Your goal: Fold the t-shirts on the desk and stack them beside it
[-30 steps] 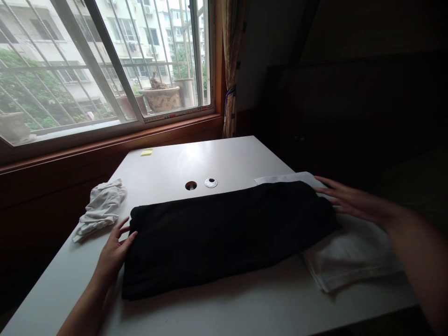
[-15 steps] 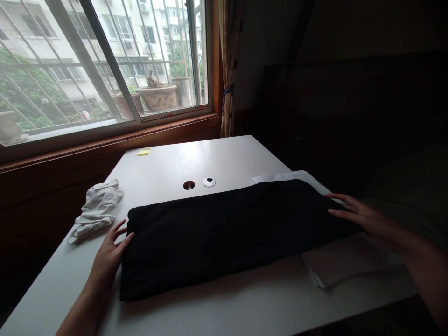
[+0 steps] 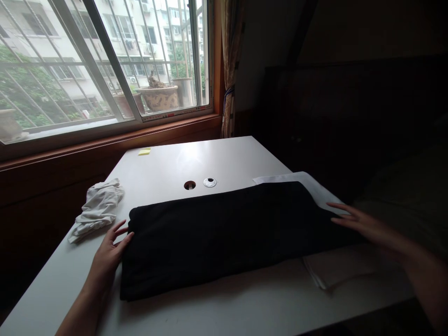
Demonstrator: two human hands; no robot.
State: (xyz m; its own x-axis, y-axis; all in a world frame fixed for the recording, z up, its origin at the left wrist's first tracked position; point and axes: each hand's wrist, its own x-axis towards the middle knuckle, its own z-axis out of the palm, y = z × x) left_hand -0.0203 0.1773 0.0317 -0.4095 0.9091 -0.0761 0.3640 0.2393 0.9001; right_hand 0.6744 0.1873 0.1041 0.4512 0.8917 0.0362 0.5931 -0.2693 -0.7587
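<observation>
A long folded black garment (image 3: 217, 233) lies flat across the white table, its exact kind unclear. Its left end meets my left hand (image 3: 111, 247), whose thumb and fingers are apart and rest against the edge. At the far right end, my right hand (image 3: 360, 224) has its fingers stretched out over the dark cloth; the fingers hold nothing. White cloth (image 3: 311, 184) shows from under the garment's upper right edge. A pale folded cloth (image 3: 336, 270) pokes out below its lower right side.
A crumpled white cloth (image 3: 100, 207) lies at the left edge of the white table (image 3: 224, 158). Farther back are a yellow sticky note (image 3: 144, 151), a cable hole (image 3: 189, 185) and its round cover (image 3: 210, 182). A barred window (image 3: 105, 60) and a curtain (image 3: 229, 70) stand behind.
My right hand has shifted slightly down and to the right along the garment's right end, which lies a little flatter. The left hand stays in place.
</observation>
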